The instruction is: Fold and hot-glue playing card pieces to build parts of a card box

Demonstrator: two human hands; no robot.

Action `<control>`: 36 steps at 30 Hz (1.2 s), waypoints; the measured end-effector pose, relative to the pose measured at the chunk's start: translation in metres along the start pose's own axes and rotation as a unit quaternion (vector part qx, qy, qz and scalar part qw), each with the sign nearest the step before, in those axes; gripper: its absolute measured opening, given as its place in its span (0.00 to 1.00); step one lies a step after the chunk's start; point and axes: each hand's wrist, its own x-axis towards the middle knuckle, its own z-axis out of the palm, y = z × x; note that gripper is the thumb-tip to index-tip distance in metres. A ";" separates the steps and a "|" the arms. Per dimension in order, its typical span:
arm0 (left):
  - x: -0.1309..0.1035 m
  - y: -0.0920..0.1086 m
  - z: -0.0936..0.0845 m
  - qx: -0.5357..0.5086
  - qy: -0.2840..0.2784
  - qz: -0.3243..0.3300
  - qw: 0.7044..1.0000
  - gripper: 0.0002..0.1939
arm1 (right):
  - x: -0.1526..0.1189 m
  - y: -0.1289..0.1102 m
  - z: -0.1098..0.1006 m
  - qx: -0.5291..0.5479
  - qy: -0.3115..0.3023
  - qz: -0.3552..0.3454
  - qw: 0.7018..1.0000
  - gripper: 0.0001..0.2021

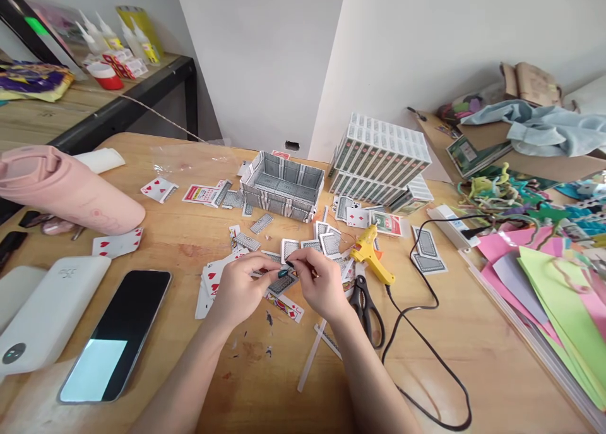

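Note:
My left hand (249, 282) and my right hand (319, 281) meet above the middle of the table, fingertips pinched close together. Whatever is between them is too small or hidden to make out. Under and around them lie playing cards and cut card pieces, among them a face-up heart card (214, 276) by my left hand and a cut jack strip (286, 307) below. Beyond the hands stands an open box built from playing cards (284, 194). Right of my right hand are a yellow hot glue gun (372, 254) and black scissors (365, 311).
Stacked card packs (379, 156) stand at the back right. A black cord (438, 358) loops over the right side. On the left are a pink tumbler (76, 191), a phone (118, 333) and a white power bank (54, 314). Coloured paper (558, 320) lies far right.

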 end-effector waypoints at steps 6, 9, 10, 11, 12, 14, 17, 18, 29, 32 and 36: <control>0.001 -0.003 0.001 -0.065 -0.011 -0.055 0.996 0.14 | 0.003 0.004 -0.007 0.020 0.006 0.033 0.999 0.07; 0.002 -0.003 0.000 -0.091 0.007 -0.060 0.994 0.14 | 0.002 0.005 -0.003 0.036 0.013 0.049 0.998 0.07; 0.002 -0.004 0.000 -0.091 0.017 -0.056 0.994 0.14 | 0.002 0.005 -0.001 0.046 0.015 0.055 0.997 0.07; 0.002 -0.004 0.000 -0.085 0.028 -0.053 0.995 0.14 | 0.001 0.006 0.001 0.055 0.016 0.061 0.996 0.07; 0.002 -0.004 0.000 -0.078 0.036 -0.051 0.995 0.14 | 0.001 0.006 0.002 0.064 0.016 0.067 0.996 0.07; 0.002 -0.005 0.000 -0.062 0.043 -0.048 0.996 0.14 | 0.000 0.006 0.004 0.080 0.014 0.074 0.994 0.07; 0.001 -0.005 0.000 -0.048 0.027 -0.047 0.997 0.14 | 0.000 0.006 0.005 0.096 0.015 0.077 0.992 0.07; 0.001 -0.006 0.000 -0.043 0.014 -0.047 0.998 0.14 | 0.000 0.006 0.005 0.101 0.015 0.078 0.992 0.07; -0.001 -0.005 0.002 -0.029 -0.020 -0.018 0.999 0.12 | 0.002 0.002 0.006 0.166 0.010 0.106 0.980 0.08; -0.001 -0.003 0.002 -0.022 -0.021 -0.009 1.000 0.12 | 0.001 0.000 0.006 0.173 0.009 0.107 0.979 0.08; -0.001 -0.003 0.001 -0.008 -0.010 -0.005 1.000 0.13 | 0.001 0.000 0.008 0.182 0.004 0.118 0.976 0.10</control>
